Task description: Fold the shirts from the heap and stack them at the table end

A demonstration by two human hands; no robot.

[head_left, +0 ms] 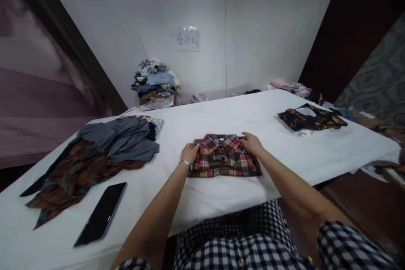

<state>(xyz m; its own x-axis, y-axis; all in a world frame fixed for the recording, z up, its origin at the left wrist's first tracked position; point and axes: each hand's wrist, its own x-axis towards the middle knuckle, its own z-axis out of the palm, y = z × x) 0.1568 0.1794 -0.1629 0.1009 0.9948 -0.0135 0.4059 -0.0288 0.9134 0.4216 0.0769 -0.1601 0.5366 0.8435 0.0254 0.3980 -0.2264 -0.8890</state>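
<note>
The folded plaid shirt (224,156) lies mid-counter (284,152), near the person — soft, light, likely to slump — left hand (190,152) and right hand (251,142) each closing a grip on its far corners, probably the best hold.

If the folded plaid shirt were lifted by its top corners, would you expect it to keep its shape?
Probably not. The plaid shirt is soft cloth in loose layers, so it would likely sag and unfold. The left hand and right hand rest at its corners. It looks light and might slide on the smooth white sheet.
</note>
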